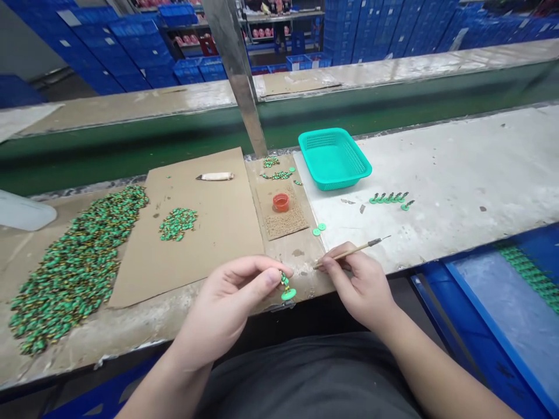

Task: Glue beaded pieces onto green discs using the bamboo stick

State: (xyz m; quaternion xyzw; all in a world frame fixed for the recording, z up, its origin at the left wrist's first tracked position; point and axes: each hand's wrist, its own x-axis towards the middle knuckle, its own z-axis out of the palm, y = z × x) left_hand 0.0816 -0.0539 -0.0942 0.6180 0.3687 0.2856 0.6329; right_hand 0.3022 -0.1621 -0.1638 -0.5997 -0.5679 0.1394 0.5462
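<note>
At your far left, a translucent white plastic container (26, 210) lies on the pale, stained bench (458, 169), beside a broad heap of tiny green, yellow and black pieces (82, 267). Next comes a flat sheet of brown cardboard (218, 233), bearing a small pile of the same pieces (178, 224) and, farther back, a white-wrapped tool with a dark pointed tip (217, 176).

Your left hand (231, 297) pinches a small green-and-dark piece on a round, bright green disc base (287, 287) between thumb and fingers, over the near edge of the bench. Behind it stands a small, round, orange-red cup (280, 202), with loose clusters of pieces (277, 174) beyond, and two flat green discs (319, 229) lie to its right.

Your right hand (360, 282) is closed round a slim tan wooden stick with a dark sleeve and thin tip (358, 249) — the tip points rightward, away from the held piece. Behind that hand sits a turquoise rectangular plastic basket (334, 158). Farther right, a short row of dark-stemmed pieces on green discs (388, 199) stands upright — one more just apart, nearer you.
</note>
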